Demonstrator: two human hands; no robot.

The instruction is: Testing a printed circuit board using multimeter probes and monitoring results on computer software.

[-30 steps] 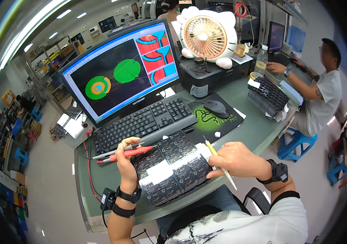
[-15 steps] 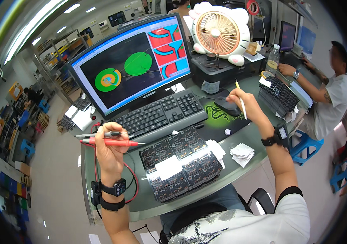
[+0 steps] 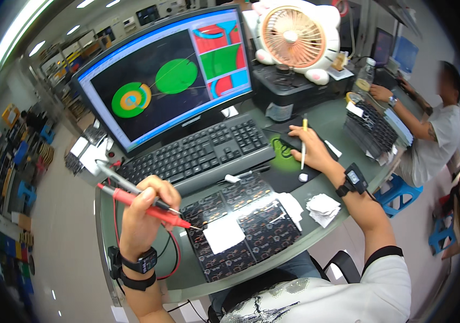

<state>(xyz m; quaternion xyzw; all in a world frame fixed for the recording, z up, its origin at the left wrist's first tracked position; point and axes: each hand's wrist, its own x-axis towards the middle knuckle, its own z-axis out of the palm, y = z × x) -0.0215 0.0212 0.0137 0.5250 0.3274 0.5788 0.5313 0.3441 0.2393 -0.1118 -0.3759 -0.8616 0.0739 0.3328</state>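
My left hand (image 3: 146, 215) is closed around two test probes, a red probe (image 3: 144, 208) and a grey probe (image 3: 133, 185) beside it. The red probe's metal tip is over the left side of a black printed circuit board panel (image 3: 265, 237), close to a white paper slip (image 3: 223, 234) lying on it; contact cannot be made out. Fingers of my right hand (image 3: 316, 152) rest on the black mouse (image 3: 293, 141), partly covering it. A slim white pen (image 3: 303, 148) with a yellow band is held upright in that same hand.
Behind the panel stand a black keyboard (image 3: 203, 153) and a monitor (image 3: 149, 81) showing green circles. A cat-shaped fan (image 3: 292, 37) sits on a black box (image 3: 289, 89). Paper slips (image 3: 323, 209) and another dark panel stack (image 3: 370, 129) lie to the right. A person (image 3: 440, 129) sits beyond.
My left hand has lowered the probes toward the panel. My right hand has come down onto the mouse with the pen. A small picture on the monitor has turned mostly green.
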